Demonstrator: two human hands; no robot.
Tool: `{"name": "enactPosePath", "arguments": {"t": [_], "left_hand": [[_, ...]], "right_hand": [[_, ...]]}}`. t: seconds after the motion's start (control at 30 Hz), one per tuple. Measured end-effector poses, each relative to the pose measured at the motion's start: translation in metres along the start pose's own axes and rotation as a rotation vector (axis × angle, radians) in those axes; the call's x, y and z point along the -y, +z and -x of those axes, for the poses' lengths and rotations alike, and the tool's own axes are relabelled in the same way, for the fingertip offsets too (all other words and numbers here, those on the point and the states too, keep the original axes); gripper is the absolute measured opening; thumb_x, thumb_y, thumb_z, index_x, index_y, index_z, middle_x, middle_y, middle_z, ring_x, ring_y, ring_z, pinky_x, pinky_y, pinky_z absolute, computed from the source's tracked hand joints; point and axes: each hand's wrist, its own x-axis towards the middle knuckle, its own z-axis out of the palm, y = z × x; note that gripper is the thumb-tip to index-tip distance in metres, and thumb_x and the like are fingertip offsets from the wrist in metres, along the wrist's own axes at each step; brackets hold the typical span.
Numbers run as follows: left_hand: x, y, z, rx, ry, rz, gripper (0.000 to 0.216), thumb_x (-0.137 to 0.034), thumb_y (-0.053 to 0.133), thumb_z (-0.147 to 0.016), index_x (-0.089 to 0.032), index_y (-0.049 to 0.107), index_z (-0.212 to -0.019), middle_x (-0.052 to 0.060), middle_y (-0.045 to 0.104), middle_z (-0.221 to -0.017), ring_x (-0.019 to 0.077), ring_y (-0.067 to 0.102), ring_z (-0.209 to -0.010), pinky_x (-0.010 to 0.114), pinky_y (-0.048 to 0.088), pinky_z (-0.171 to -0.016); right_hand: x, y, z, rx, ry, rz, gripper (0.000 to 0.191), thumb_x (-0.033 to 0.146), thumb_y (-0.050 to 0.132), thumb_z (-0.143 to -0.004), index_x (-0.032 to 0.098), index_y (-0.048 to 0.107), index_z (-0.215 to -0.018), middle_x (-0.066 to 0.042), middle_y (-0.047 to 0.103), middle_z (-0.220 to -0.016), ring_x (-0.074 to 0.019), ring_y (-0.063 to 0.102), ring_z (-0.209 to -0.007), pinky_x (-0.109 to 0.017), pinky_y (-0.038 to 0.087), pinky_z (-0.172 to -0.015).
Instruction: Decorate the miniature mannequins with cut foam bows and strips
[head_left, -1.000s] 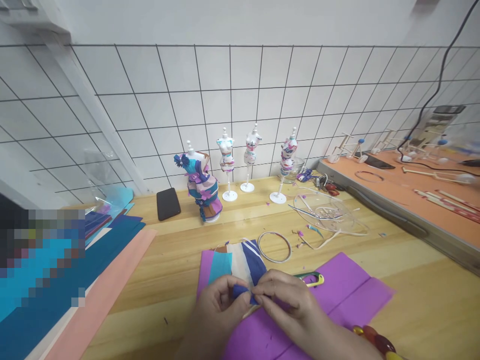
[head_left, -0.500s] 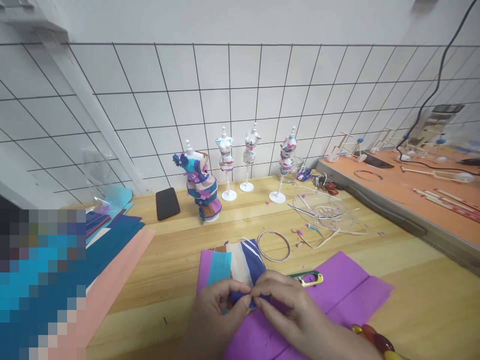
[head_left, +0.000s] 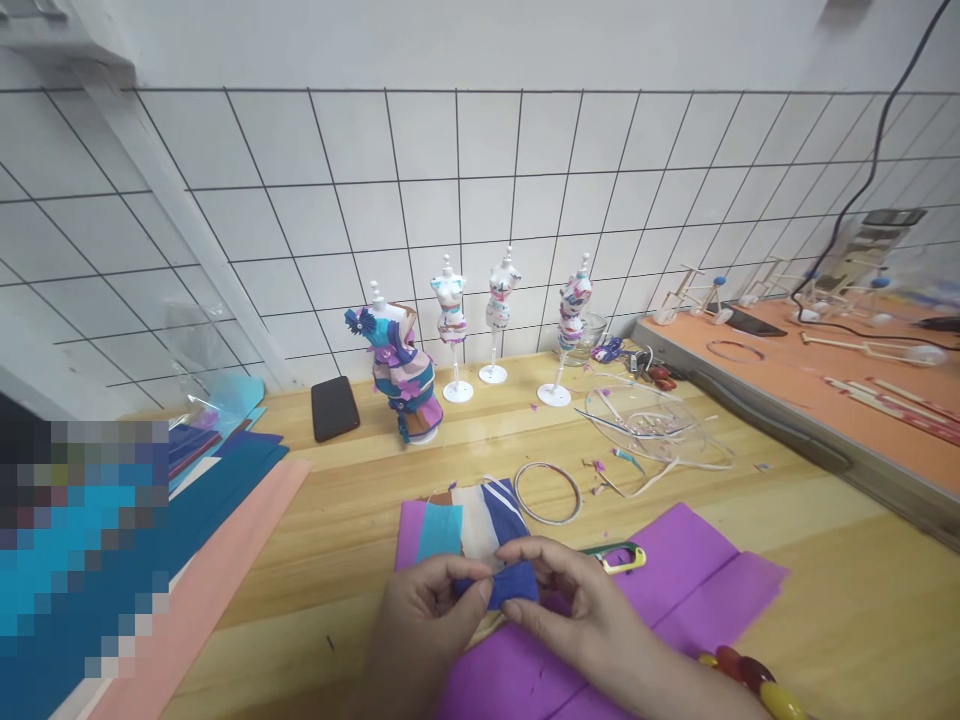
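My left hand (head_left: 427, 615) and my right hand (head_left: 577, 610) meet low in the middle of the view, and both pinch a small dark blue felt piece (head_left: 512, 585) between thumb and fingers. Under my hands lies a purple felt sheet (head_left: 675, 585). Just beyond them sit small teal, white and navy felt scraps (head_left: 472, 520). Green-handled snips (head_left: 619, 555) lie beside my right hand on the purple sheet.
Mini mannequins stand along the tiled wall: one in a layered felt dress (head_left: 401, 380), three bare ones (head_left: 499, 315). A black phone (head_left: 334, 407), a wire ring (head_left: 547, 492) and a clear dish (head_left: 649, 415) lie on the wooden table. Felt sheets (head_left: 225, 540) are stacked left; an orange bench (head_left: 817, 390) stands right.
The blue felt piece was bunched tight between my fingertips; now it is spread wider and shows more between the two hands, which have drawn slightly apart.
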Motion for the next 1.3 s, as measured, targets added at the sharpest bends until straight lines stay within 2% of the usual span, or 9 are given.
{"name": "enactPosePath", "arguments": {"t": [0.13,0.3,0.5,0.77,0.93,1.3], "left_hand": [[-0.004,0.007,0.005,-0.061,0.014,0.037,0.010,-0.026,0.063,-0.062,-0.018,0.069,-0.063,0.000,0.065,-0.057,0.0119,0.054,-0.054,0.020,0.041,-0.052],[-0.005,0.009,0.007,-0.072,0.011,0.005,0.010,-0.025,0.062,-0.062,-0.019,0.069,-0.063,-0.002,0.058,-0.049,0.0095,0.047,-0.046,0.019,0.035,-0.045],[-0.004,0.008,0.006,-0.083,0.034,-0.030,0.011,-0.026,0.061,-0.062,-0.018,0.069,-0.063,-0.001,0.058,-0.051,0.0101,0.048,-0.049,0.020,0.037,-0.049],[0.006,0.006,0.004,-0.042,0.061,-0.020,0.013,-0.029,0.061,-0.062,-0.018,0.068,-0.064,0.002,0.063,-0.057,0.0136,0.054,-0.055,0.023,0.042,-0.054],[0.005,0.007,0.005,-0.031,0.063,-0.011,0.014,-0.030,0.062,-0.062,-0.018,0.069,-0.064,0.002,0.064,-0.058,0.0142,0.055,-0.057,0.023,0.042,-0.055],[0.007,0.006,0.004,0.012,-0.004,0.031,0.018,-0.035,0.067,-0.060,-0.017,0.067,-0.064,0.002,0.063,-0.058,0.0140,0.055,-0.058,0.024,0.044,-0.056]], "right_hand": [[0.004,0.000,0.001,0.002,0.013,0.015,0.029,0.021,0.060,-0.070,0.018,0.062,-0.098,-0.004,0.064,-0.080,-0.0164,0.055,-0.067,-0.029,0.045,-0.062],[0.008,0.000,0.001,0.013,-0.021,-0.014,0.025,0.021,0.058,-0.071,0.018,0.062,-0.095,-0.005,0.067,-0.080,-0.0188,0.060,-0.073,-0.030,0.048,-0.065],[0.009,-0.001,0.002,-0.024,-0.057,0.021,0.021,0.021,0.059,-0.071,0.018,0.065,-0.091,-0.007,0.070,-0.085,-0.0205,0.063,-0.079,-0.031,0.050,-0.068],[0.008,-0.002,0.000,-0.072,-0.180,0.089,0.016,0.015,0.060,-0.071,0.020,0.069,-0.084,-0.004,0.069,-0.077,-0.0174,0.062,-0.071,-0.026,0.049,-0.061],[0.006,-0.002,0.000,-0.064,-0.182,0.084,0.016,0.013,0.059,-0.072,0.019,0.069,-0.083,-0.004,0.069,-0.076,-0.0165,0.062,-0.069,-0.024,0.049,-0.058],[0.009,-0.005,-0.001,-0.010,-0.224,0.122,0.014,0.015,0.058,-0.077,0.019,0.070,-0.083,-0.005,0.067,-0.076,-0.0152,0.061,-0.070,-0.026,0.049,-0.065]]}}
